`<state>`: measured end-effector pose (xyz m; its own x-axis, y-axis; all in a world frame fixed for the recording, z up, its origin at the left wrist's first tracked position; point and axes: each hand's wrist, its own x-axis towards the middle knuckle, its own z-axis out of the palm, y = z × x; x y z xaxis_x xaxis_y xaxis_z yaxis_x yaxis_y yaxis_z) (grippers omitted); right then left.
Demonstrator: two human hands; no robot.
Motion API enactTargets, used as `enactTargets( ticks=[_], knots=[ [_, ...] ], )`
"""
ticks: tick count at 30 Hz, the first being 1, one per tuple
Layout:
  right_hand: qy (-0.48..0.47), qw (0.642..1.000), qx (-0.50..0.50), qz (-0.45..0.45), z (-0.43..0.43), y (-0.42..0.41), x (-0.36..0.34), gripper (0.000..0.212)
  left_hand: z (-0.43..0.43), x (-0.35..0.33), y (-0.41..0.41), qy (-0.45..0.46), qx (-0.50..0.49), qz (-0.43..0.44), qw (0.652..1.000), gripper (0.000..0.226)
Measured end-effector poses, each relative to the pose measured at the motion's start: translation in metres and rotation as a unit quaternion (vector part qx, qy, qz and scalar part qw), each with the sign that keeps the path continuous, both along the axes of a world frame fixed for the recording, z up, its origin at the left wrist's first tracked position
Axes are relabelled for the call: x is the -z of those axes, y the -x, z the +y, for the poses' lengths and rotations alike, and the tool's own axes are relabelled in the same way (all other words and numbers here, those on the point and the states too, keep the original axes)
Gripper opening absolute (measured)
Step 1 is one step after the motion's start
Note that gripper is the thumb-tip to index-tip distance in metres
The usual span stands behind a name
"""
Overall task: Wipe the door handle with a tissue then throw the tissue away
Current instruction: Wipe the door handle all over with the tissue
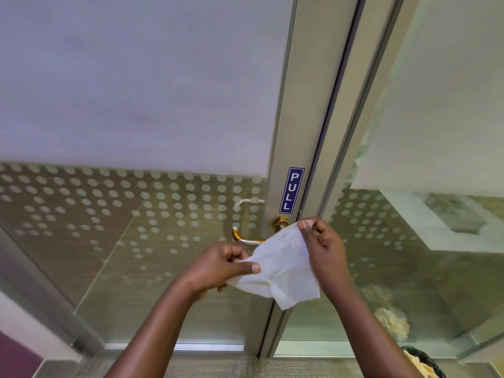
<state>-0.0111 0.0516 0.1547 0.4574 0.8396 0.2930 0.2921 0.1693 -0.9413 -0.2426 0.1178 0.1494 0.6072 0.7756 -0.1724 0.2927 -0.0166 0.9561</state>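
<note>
Two hands hold one tissue in front of a glass door. On the far left, the glass has rows of pale dots.

Next comes the left hand. Its thumb and fingers pinch the left edge of the tissue. Just behind this hand is the handle, a silver bar with a gold bend. It sticks out from the door frame. Part of it hides behind the tissue.

The tissue is white and crumpled. It is stretched between the two hands, close to the handle. It is not clear if it touches the handle. A few small dark specks show on it, so it has likely picked up some dirt. Above it, a blue sign says PULL.

The right hand pinches the top right corner with curled fingers. The hands are a little apart and pull the tissue open. This is likely to find a clean part or to fold it.

In the bottom right corner sits a dark bin with crumpled paper inside. It looks like the place for the tissue to go. The tissue is not there yet.
</note>
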Motion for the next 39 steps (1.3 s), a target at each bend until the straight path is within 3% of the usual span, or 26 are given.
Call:
enactTargets(
  ticks=[3,6,9,13,17,20,27,39],
  knots=[
    [0.008,0.999,0.006,0.051,-0.002,-0.007,-0.001,0.022,0.009,-0.004,0.009,-0.03,-0.017,-0.006,0.999,0.023],
    [0.031,0.992,0.006,0.123,-0.004,-0.007,0.002,0.017,0.009,-0.002,0.007,0.014,-0.082,-0.126,0.989,0.019],
    [0.077,0.969,-0.038,0.23,-0.004,-0.003,0.009,0.014,0.004,0.009,-0.007,0.067,-0.158,-0.235,0.957,0.015],
    [0.105,0.952,-0.031,0.284,-0.003,0.0,0.014,0.016,-0.001,0.021,-0.023,-0.007,-0.25,-0.205,0.946,0.016],
    [0.097,0.964,-0.012,0.246,-0.003,-0.001,0.016,0.01,0.003,0.027,-0.026,-0.136,-0.311,-0.12,0.933,0.012],
    [0.072,0.973,0.001,0.217,-0.001,-0.001,0.016,0.009,0.011,0.025,-0.026,-0.181,-0.324,-0.089,0.924,0.015],
    [0.062,0.989,0.027,0.134,0.008,-0.001,0.022,0.024,0.041,0.024,-0.028,-0.202,-0.294,-0.044,0.933,0.022],
    [0.104,0.993,0.059,0.011,0.034,-0.007,0.048,0.038,0.068,0.036,-0.035,-0.222,-0.289,-0.006,0.931,0.014]
  ],
)
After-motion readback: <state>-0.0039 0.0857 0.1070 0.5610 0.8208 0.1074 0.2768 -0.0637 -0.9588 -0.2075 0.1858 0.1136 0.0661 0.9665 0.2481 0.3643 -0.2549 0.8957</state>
